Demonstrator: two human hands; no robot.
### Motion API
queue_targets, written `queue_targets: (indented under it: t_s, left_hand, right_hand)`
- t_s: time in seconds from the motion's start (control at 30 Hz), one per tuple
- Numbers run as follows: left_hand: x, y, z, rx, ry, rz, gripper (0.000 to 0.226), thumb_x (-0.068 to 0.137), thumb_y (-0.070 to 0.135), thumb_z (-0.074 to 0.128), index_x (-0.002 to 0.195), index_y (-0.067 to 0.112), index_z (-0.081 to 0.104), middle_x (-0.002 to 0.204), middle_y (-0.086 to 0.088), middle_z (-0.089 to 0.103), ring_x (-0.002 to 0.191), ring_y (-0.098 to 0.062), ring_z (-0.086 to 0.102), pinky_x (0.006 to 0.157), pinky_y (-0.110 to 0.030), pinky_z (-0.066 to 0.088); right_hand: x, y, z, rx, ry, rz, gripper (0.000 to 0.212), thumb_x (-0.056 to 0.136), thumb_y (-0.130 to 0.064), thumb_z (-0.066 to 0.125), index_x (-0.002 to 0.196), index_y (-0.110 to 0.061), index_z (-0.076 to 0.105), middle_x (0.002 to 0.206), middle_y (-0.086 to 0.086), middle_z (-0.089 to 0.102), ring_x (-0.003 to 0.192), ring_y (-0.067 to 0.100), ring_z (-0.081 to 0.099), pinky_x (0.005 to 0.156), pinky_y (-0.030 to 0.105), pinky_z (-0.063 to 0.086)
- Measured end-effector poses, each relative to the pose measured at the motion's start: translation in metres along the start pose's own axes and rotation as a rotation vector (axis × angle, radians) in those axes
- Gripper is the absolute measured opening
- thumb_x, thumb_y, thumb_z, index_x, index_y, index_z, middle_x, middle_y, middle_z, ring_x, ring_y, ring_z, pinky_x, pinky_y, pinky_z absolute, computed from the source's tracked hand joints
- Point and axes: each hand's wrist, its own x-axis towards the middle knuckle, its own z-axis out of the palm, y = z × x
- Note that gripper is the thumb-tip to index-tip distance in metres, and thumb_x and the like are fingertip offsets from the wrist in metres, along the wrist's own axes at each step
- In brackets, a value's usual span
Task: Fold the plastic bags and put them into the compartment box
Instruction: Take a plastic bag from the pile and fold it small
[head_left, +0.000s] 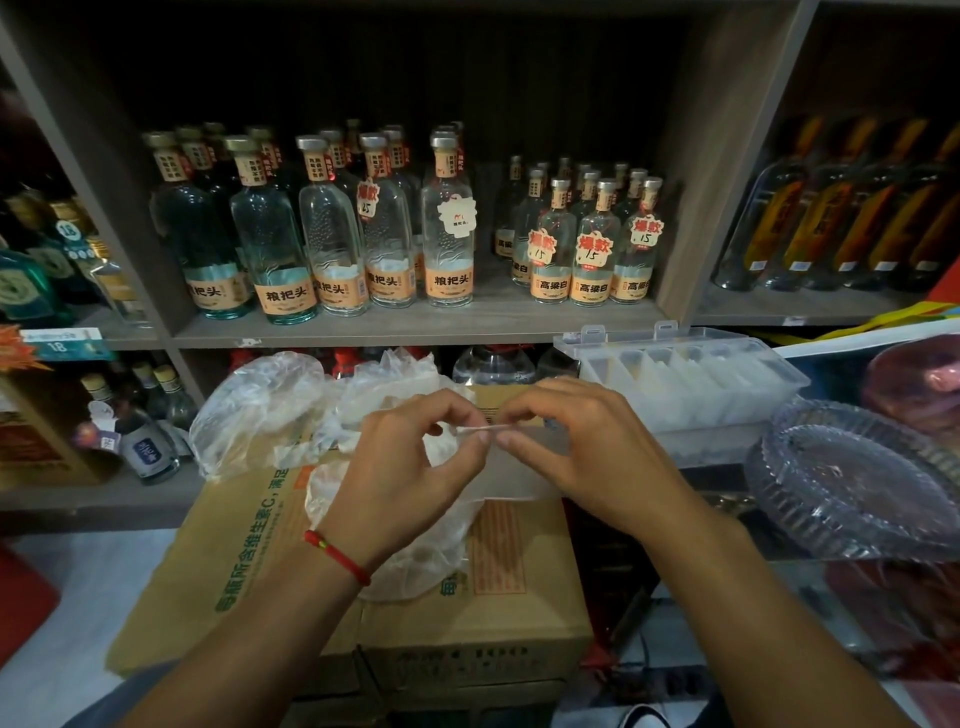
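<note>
- Hands meet over a cardboard box: left hand and right hand each pinch one end of a folded plastic bag.
- The bag forms a flat strip, its long axis running left to right, level.
- Loose bags lie crumpled behind on the left.
- The compartment box stands open at the right rear, folded bags in its slots.

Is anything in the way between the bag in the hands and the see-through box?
Nothing visible. The folded bag is pinched by the left hand and right hand; the compartment box sits open just beyond the right hand.
</note>
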Motion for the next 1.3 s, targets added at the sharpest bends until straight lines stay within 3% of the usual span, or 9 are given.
queue_targets:
  t_s: [0.17, 0.33, 0.43, 0.6, 0.7, 0.83, 0.97, 1.17, 1.3]
  left_hand:
    - [0.004, -0.008, 0.001, -0.214, -0.169, -0.119, 0.024, 0.090, 0.021, 0.078, 0.113, 0.022, 0.071, 0.106, 0.009, 0.075, 0.103, -0.010, 0.068, 0.094, -0.039, 0.055]
    - [0.002, -0.010, 0.005, -0.279, -0.135, -0.111, 0.012, 0.092, 0.008, 0.075, 0.100, 0.016, 0.075, 0.091, 0.000, 0.075, 0.084, -0.025, 0.070, 0.082, -0.053, 0.056]
    - [0.001, -0.010, 0.008, -0.222, -0.141, -0.056, 0.011, 0.093, 0.010, 0.074, 0.099, 0.019, 0.076, 0.088, 0.003, 0.074, 0.080, -0.020, 0.069, 0.078, -0.048, 0.057]
    - [0.002, -0.010, 0.009, -0.284, -0.138, -0.083, 0.012, 0.093, 0.014, 0.075, 0.103, 0.019, 0.078, 0.088, 0.001, 0.077, 0.082, -0.020, 0.073, 0.077, -0.039, 0.060]
    - [0.003, -0.010, 0.008, -0.404, -0.092, -0.158, 0.009, 0.092, 0.013, 0.074, 0.100, 0.015, 0.078, 0.082, -0.003, 0.078, 0.076, -0.016, 0.075, 0.069, -0.024, 0.057]
    - [0.004, -0.011, 0.006, -0.469, -0.057, -0.191, 0.009, 0.091, 0.012, 0.074, 0.098, 0.014, 0.080, 0.079, -0.005, 0.078, 0.071, -0.016, 0.073, 0.067, -0.026, 0.060]
    - [0.005, -0.012, 0.003, -0.460, -0.058, -0.199, 0.009, 0.090, 0.012, 0.076, 0.098, 0.015, 0.080, 0.080, -0.003, 0.079, 0.071, -0.013, 0.073, 0.066, -0.022, 0.058]
    - [0.005, -0.012, -0.003, -0.408, -0.055, -0.171, 0.010, 0.090, 0.012, 0.077, 0.094, 0.021, 0.080, 0.080, 0.002, 0.078, 0.069, -0.009, 0.072, 0.066, -0.019, 0.056]
    - [0.005, -0.010, -0.005, -0.514, -0.032, -0.225, 0.020, 0.088, 0.020, 0.078, 0.107, 0.018, 0.078, 0.085, -0.007, 0.079, 0.077, -0.014, 0.074, 0.072, -0.021, 0.058]
  right_hand:
    - [-0.007, 0.010, -0.008, 0.324, 0.096, 0.205, 0.007, 0.093, -0.023, 0.077, 0.095, -0.029, 0.078, 0.092, -0.019, 0.074, 0.092, 0.002, 0.068, 0.080, 0.015, 0.052]
    - [-0.013, 0.023, -0.019, 0.501, 0.054, 0.272, 0.012, 0.092, -0.019, 0.079, 0.100, -0.028, 0.077, 0.098, -0.011, 0.075, 0.095, 0.008, 0.071, 0.082, 0.021, 0.056]
    - [-0.014, 0.019, -0.017, 0.547, 0.066, 0.238, 0.020, 0.090, -0.023, 0.081, 0.107, -0.032, 0.077, 0.105, -0.010, 0.076, 0.102, 0.011, 0.072, 0.090, 0.024, 0.058]
    - [-0.011, 0.016, -0.014, 0.530, 0.158, 0.280, 0.009, 0.089, -0.016, 0.081, 0.093, -0.023, 0.079, 0.091, -0.001, 0.077, 0.087, 0.019, 0.072, 0.084, 0.040, 0.062]
    - [-0.010, 0.017, -0.015, 0.560, 0.199, 0.305, 0.006, 0.088, -0.013, 0.082, 0.092, -0.017, 0.079, 0.089, 0.003, 0.077, 0.084, 0.023, 0.072, 0.079, 0.033, 0.062]
    - [-0.009, 0.016, -0.015, 0.727, 0.228, 0.390, 0.001, 0.089, -0.015, 0.081, 0.090, -0.016, 0.081, 0.089, 0.002, 0.079, 0.082, 0.011, 0.074, 0.074, 0.019, 0.058]
    - [-0.008, 0.015, -0.016, 0.842, 0.223, 0.472, 0.007, 0.087, -0.022, 0.081, 0.093, -0.019, 0.083, 0.093, 0.004, 0.081, 0.088, 0.015, 0.078, 0.075, 0.023, 0.060]
    - [-0.012, 0.010, -0.009, 0.816, -0.143, 0.498, 0.034, 0.081, -0.032, 0.085, 0.114, -0.026, 0.077, 0.108, -0.006, 0.080, 0.100, 0.011, 0.077, 0.082, 0.023, 0.061]
    - [-0.009, 0.005, 0.003, 0.687, -0.042, 0.563, 0.014, 0.087, -0.019, 0.084, 0.101, -0.019, 0.079, 0.095, -0.005, 0.081, 0.086, 0.012, 0.078, 0.072, 0.027, 0.062]
